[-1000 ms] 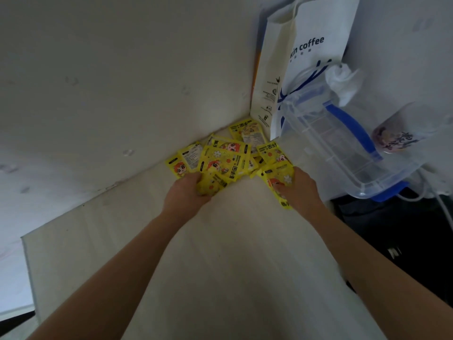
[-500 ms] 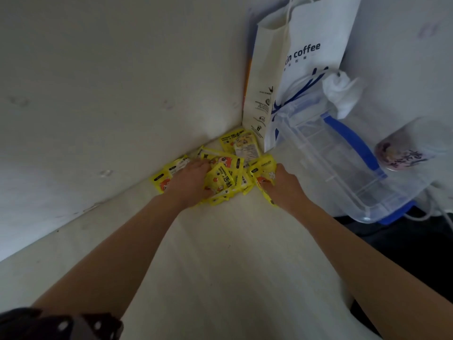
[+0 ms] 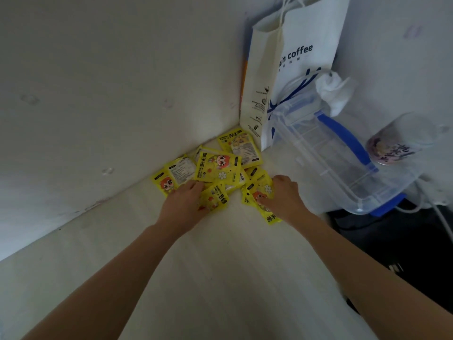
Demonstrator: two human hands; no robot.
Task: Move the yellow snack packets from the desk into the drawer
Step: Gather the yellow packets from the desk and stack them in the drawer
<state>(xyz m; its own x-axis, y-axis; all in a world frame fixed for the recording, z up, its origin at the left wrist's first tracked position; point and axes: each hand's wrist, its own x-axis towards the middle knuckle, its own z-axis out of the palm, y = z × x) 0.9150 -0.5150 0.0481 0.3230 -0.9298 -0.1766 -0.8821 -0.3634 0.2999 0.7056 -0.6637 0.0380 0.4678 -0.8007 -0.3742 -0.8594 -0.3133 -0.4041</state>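
Several yellow snack packets (image 3: 217,166) lie heaped in the far corner of the pale desk (image 3: 220,278), against the wall. My left hand (image 3: 186,204) rests on the pile's near left side, fingers curled round a yellow packet (image 3: 215,196). My right hand (image 3: 284,198) grips other yellow packets (image 3: 257,192) at the pile's right side, one sticking out beneath the palm. No drawer is in view.
A white paper coffee bag (image 3: 294,69) stands in the corner right behind the pile. A clear plastic box with blue clips (image 3: 343,165) lies tilted to the right, a printed cup (image 3: 392,148) beside it. Dark space (image 3: 404,253) opens beyond the desk's right edge.
Both hands have drawn back slightly from the corner, pulling packets toward me. The pile has spread out again and more packets show behind the hands.
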